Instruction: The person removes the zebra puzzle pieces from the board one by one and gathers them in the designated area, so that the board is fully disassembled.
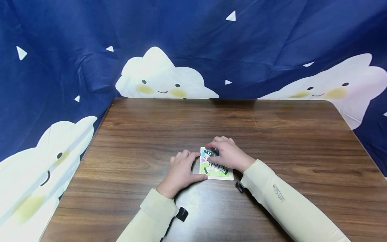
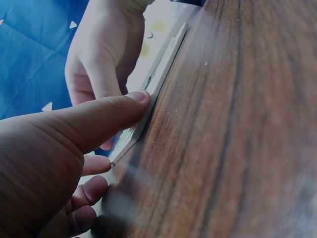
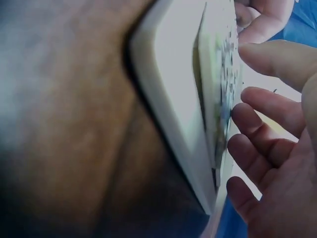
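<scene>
A small jigsaw puzzle board [image 1: 225, 178] with a pale rim lies on the table, and a zebra picture [image 1: 216, 167] on green fills its middle. My left hand [image 1: 181, 172] is at its left side, thumb touching the front edge and index fingertip at the left edge. In the left wrist view the left thumb [image 2: 131, 101] lies straight along the rim. Over the upper right of the picture is my right hand [image 1: 228, 154], covering part of it. Its fingertips [image 3: 242, 144] touch or hover close to the picture pieces; nothing shows pinched between them.
The brown wooden table [image 1: 145, 134] extends around the board on all sides. Behind it hangs a blue curtain [image 1: 193, 30] with white clouds and triangles. Dark straps [image 1: 182, 214] show at both sleeve cuffs.
</scene>
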Motion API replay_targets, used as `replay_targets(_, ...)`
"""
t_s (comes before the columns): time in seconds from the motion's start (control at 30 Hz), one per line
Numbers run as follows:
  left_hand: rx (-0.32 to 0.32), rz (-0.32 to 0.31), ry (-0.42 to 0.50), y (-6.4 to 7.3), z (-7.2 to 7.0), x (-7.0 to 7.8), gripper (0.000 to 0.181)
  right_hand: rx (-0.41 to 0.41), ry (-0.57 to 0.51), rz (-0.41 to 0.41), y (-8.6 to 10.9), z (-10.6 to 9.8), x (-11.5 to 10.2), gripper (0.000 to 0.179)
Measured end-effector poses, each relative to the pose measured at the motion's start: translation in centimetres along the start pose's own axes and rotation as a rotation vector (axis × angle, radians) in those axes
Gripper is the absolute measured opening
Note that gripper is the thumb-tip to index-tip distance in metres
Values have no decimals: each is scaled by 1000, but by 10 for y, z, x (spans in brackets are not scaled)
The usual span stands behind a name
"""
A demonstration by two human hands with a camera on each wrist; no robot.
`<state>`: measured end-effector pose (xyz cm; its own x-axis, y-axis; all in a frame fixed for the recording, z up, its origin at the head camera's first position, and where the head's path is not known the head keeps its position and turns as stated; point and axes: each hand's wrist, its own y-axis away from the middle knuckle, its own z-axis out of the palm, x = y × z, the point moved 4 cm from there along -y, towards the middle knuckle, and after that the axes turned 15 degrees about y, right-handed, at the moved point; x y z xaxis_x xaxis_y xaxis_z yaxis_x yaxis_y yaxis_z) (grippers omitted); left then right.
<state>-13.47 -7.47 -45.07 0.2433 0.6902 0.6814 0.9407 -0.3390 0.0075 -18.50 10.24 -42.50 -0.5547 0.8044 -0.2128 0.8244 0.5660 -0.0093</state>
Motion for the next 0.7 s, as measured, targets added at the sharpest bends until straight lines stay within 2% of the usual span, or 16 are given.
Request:
replay_targets(0.3,-1,-8,-4,-1,0,0,82,-71,13,24,-9,0,-2,36)
replay_targets(0.5,-6,-10,-1,0,0,-1,82,-72,-19,51,-11,0,-1,33)
replay_targets(0.7,-5,2,-14,-1,0,0,78,-50,-27,44,-11,-2,-1,30)
